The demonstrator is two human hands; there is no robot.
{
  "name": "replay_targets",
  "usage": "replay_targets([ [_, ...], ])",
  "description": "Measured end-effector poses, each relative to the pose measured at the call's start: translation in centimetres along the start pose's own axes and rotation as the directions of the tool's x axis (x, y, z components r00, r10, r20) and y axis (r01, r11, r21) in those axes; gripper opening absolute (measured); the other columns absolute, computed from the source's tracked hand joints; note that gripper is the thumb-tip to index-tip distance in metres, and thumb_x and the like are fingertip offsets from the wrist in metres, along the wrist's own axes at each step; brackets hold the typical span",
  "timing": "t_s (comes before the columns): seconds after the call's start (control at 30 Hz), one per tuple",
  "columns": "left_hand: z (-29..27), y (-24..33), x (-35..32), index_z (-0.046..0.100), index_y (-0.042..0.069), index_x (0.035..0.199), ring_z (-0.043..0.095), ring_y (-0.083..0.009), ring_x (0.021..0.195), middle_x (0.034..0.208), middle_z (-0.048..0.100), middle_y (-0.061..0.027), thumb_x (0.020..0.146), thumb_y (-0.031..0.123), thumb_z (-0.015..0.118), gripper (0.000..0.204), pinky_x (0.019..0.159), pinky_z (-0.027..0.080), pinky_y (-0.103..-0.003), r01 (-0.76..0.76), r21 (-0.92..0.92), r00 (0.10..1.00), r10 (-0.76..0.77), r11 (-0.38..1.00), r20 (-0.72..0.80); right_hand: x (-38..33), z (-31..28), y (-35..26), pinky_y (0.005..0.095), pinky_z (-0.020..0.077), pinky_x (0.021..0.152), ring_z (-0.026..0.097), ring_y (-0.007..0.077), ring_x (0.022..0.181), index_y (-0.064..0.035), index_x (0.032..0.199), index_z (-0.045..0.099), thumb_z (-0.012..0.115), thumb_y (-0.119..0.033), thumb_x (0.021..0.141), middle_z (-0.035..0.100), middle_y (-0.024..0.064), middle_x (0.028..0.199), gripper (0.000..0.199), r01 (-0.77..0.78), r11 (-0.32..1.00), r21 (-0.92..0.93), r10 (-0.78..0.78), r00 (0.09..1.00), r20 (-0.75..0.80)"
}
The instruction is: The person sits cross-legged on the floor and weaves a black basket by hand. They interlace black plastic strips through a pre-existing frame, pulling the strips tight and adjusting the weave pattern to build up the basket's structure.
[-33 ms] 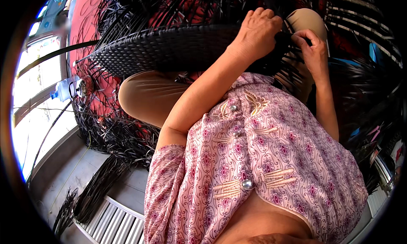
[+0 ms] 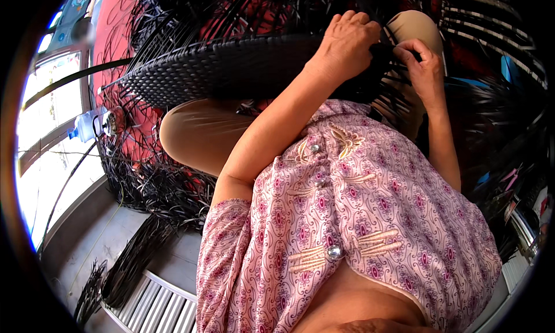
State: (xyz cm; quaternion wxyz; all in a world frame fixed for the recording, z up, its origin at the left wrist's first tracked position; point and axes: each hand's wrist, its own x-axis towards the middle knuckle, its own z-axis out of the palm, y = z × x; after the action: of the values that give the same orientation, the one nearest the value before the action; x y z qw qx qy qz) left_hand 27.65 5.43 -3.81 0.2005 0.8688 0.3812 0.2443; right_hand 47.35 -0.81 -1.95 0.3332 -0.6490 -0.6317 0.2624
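Observation:
A curved black woven panel, made of flat plastic-looking strips, lies across my lap above my bent knee. My left hand is closed over its edge toward the right end, knuckles up, fingertips hidden. Just to the right, my right hand is bent with thumb and forefinger pinched together at a black strip among the loose ends. The dark weave partly swallows those fingertips. Long unwoven strips fan out from the panel's far side.
Tangled black strips cover the red surface on the left. A strip bundle lies beside a white slatted stool or rack. A blue-capped clear bottle is at the far left. More strips crowd the right side.
The whole view has shifted very slightly to the left. Both hands keep their hold at the panel's right end.

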Motion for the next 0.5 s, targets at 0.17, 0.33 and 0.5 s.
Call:
replay_targets([
  [0.17,-0.1,-0.4,0.0,0.063,0.009,0.093,0.058,-0.0289,0.099,0.093,0.060,-0.0062,0.065,0.009,0.080,0.033,0.089,0.046,-0.040,-0.027,-0.078,1.000,0.028,0.997,0.010,0.2,0.1,1.0,0.0228,0.0454,0.066,0.059,0.0062,0.073,0.0009,0.090,0.069,0.070,-0.016,0.090,0.067,-0.0004,0.077,0.017,-0.223,0.944,0.244,0.200,0.973,0.113],
  [0.33,-0.3,-0.3,0.2,0.063,0.009,0.093,0.059,-0.0279,0.095,0.091,0.059,-0.0058,0.066,0.008,0.080,0.032,0.087,0.046,-0.040,-0.024,-0.098,0.999,0.028,0.995,0.039,0.7,-0.8,1.8,0.0198,0.0426,0.067,0.053,0.0028,0.070,-0.0026,0.088,0.070,0.070,-0.018,0.090,0.061,-0.0061,0.075,0.016,-0.480,0.763,0.432,0.355,0.871,0.339],
  [0.5,-0.4,-0.1,-0.1,0.062,0.009,0.093,0.060,-0.0277,0.093,0.089,0.059,-0.0057,0.067,0.008,0.079,0.031,0.087,0.046,-0.039,-0.038,-0.129,0.998,0.044,0.991,0.037,0.1,-0.5,2.2,0.0208,0.0434,0.068,0.054,0.0033,0.072,-0.0049,0.090,0.071,0.069,-0.019,0.091,0.062,-0.0066,0.076,0.014,-0.356,0.851,0.387,0.252,0.922,0.293],
])
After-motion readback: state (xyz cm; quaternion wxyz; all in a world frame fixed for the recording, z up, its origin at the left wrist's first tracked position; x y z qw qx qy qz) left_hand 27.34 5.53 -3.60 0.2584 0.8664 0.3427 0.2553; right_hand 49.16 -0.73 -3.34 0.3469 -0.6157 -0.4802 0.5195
